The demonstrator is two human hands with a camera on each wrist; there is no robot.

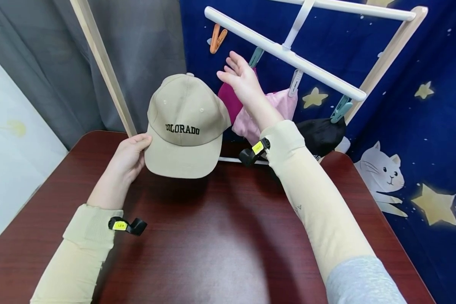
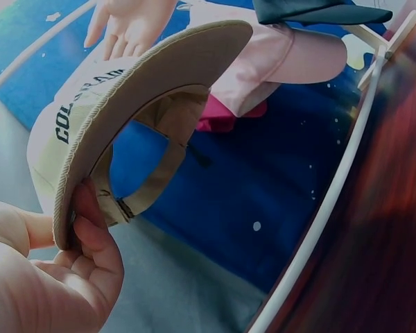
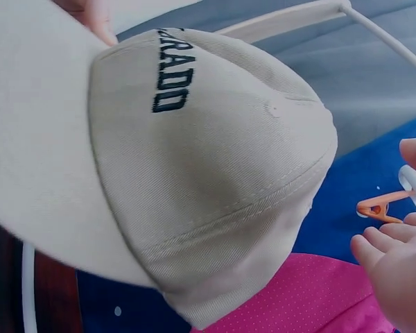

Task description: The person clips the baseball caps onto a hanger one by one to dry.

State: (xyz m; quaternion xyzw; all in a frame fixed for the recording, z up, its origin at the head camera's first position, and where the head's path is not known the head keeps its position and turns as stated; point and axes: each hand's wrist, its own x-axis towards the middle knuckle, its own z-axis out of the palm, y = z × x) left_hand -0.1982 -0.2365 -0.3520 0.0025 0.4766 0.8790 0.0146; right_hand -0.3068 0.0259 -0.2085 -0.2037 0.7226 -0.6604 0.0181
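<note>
A beige baseball cap [image 1: 186,114] lettered COLORADO is held up above the table's back edge. My left hand [image 1: 131,154] pinches its brim at the left side, thumb on top and fingers beneath, as the left wrist view shows. My right hand [image 1: 243,78] is raised beside the crown with its fingers extended, holding nothing. Just beyond those fingertips an orange clothespin [image 1: 217,39] hangs from the left end of a white bar [image 1: 266,42]. In the right wrist view the same orange clothespin [image 3: 383,207] shows next to the palm.
Other caps hang from the bar on clothespins: a magenta cap [image 1: 229,99], a pink cap [image 1: 289,103] and a black cap [image 1: 321,135]. Wooden posts [image 1: 106,71] frame the rack at the back of the dark red table [image 1: 197,253]. A low white rod [image 1: 232,160] crosses behind.
</note>
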